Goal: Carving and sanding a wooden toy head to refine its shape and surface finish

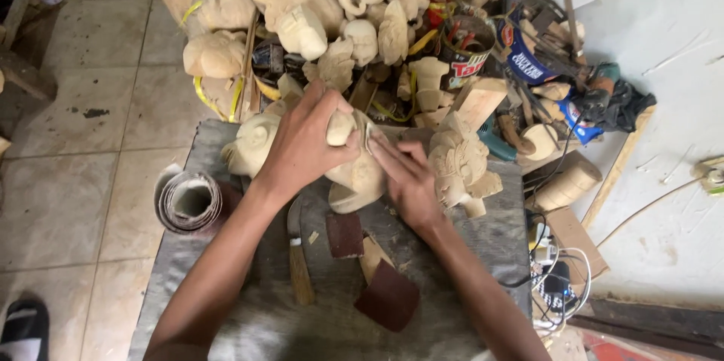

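Fingers (381, 146) pressing sandpaper (369, 135), pale carving (354, 172), red-labelled tin (467, 52) behind

There is a single view, from a camera worn on the person's head. It looks almost straight down over both forearms, which enter from the bottom edge and reach up toward the middle. It sits close above a grey cloth-covered work surface (226, 293) that fills the lower centre. The top of the frame takes in a heap of pale wood carvings (302, 7), the left side a tiled floor (75, 142). No second view overlaps it.
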